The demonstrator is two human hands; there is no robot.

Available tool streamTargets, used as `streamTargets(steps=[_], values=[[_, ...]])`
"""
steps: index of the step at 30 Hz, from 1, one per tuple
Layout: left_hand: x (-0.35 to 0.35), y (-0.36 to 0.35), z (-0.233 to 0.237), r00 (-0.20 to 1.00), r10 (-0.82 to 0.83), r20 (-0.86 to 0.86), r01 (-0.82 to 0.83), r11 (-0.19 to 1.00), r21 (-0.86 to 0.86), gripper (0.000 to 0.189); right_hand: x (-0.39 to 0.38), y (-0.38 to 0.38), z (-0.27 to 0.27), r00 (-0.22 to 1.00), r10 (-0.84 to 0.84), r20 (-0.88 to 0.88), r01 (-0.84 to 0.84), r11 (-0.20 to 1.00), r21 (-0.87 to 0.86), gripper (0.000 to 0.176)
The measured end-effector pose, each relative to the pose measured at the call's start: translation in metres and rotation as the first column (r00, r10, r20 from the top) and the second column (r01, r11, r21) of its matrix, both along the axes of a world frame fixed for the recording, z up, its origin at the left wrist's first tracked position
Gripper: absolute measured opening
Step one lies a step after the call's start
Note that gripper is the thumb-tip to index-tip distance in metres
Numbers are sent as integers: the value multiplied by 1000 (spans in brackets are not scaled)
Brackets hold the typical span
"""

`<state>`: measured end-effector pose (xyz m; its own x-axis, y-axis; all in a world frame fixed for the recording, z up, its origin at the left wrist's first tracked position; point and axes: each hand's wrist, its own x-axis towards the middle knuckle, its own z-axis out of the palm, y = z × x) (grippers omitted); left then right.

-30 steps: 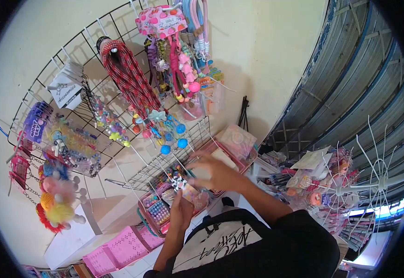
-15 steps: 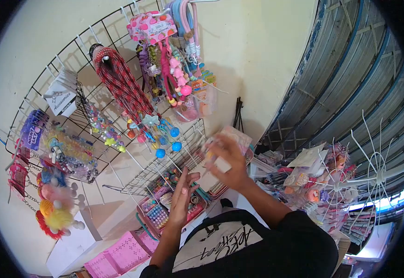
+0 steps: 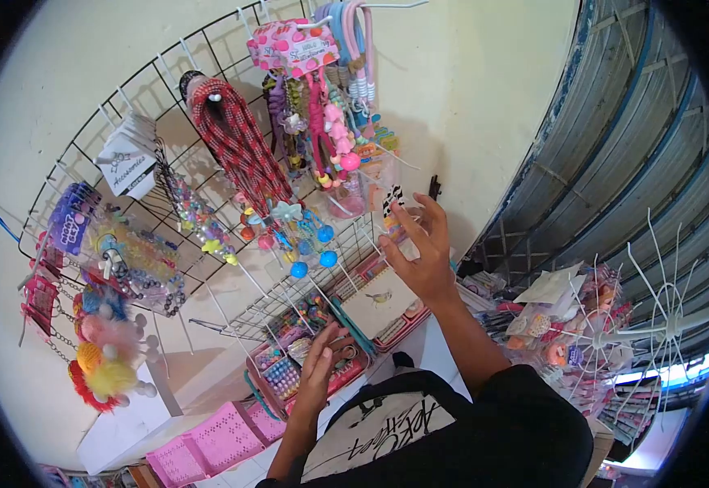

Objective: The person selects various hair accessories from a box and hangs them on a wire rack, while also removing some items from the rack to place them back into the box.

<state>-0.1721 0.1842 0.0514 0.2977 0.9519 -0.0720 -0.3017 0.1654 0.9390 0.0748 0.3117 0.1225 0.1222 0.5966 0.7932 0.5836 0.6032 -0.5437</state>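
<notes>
**pinkbeads:** Right hand raised toward 12 o'clock, thumb and fingertips pinching a small accessory card against the wire grid. Hanging it up, I'd guess?

**gridwall_guy:** Probably. It needs a free hook lined up. Left hand is at 6 o'clock, fingers loosely spread over the pink tray.

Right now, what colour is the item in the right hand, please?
The item is black and white, head view.
</notes>
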Motion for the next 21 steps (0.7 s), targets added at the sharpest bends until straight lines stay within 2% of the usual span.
streamTargets(steps=[2,3,5,12,16,18,21], values=[[-2,-4,-2,998,50,-32,-51,999,-19,67,-1,1,-3,999,-26,29,26,999,20,57],[-5,-6,-3,998,58,-34,-58,998,-21,67,-1,1,-1,999,-19,28,18,1000,19,57],[-10,-9,-5,999,44,-21,-44,999,-26,52,-1,-1,6,994,-70,88,65,996,54,57],[-16,-17,-10,998,63,-30,-65,996,-64,54,-15,29,2,996,-42,82,44,999,-15,53],[-15,-21,-2,997,62,-44,-64,996,-62,55,-40,63,3,1000,8,-5,-8,1000,-15,49],[-18,-25,-1,997,59,-46,-62,996,-69,55,-48,64,1,966,-183,184,189,982,-17,49],[-29,-37,-12,998,51,-34,-53,996,-67,53,-50,34,-10,962,-184,204,203,976,-75,48]])
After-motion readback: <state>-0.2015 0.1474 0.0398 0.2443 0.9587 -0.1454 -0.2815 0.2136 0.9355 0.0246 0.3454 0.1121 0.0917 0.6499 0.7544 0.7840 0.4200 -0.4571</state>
